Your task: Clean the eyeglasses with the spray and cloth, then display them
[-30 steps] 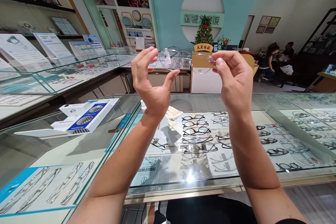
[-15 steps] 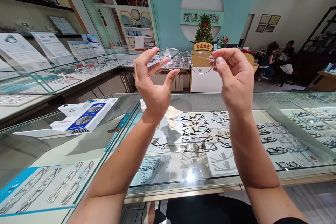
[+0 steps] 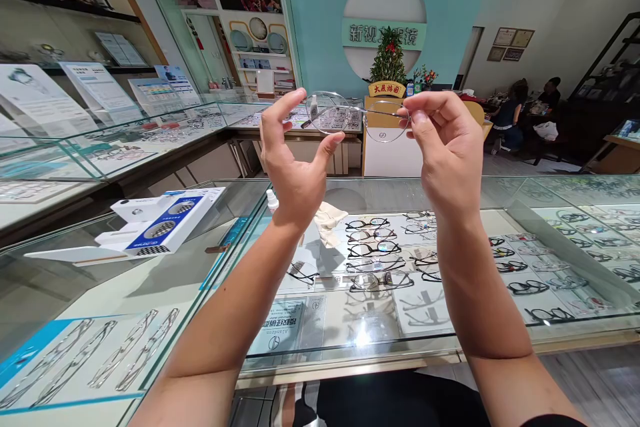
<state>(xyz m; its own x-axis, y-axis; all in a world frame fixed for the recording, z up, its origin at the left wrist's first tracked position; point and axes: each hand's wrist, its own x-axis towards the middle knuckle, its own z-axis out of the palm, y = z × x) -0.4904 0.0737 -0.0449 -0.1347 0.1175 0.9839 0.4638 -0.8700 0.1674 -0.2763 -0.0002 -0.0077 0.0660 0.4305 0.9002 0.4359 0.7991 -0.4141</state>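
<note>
A pair of thin wire-rimmed round eyeglasses [image 3: 357,109] is held up at eye height above the counter. My right hand [image 3: 447,147] pinches its right end between thumb and index finger. Around the left lens, my left hand [image 3: 295,160] is spread, thumb below and index finger raised near the rim. Whether that fingertip touches the rim I cannot tell. One temple with a dark tip crosses behind the left lens. Below the hands, a cream cloth [image 3: 330,223] lies on the glass counter [image 3: 350,347], beside a small white bottle [image 3: 272,200].
Rows of eyeglass frames [image 3: 375,250] are displayed in the glass case. An opened white and blue box [image 3: 165,223] lies at left. Farther back stand another display counter [image 3: 200,127], a wooden stand [image 3: 395,147] with a plant [image 3: 389,60], and two people [image 3: 513,113] seated at right.
The left fingers have drawn slightly away from the left lens, and the white tag behind it no longer shows. The eyeglasses have shifted a little; my right hand stays almost still.
</note>
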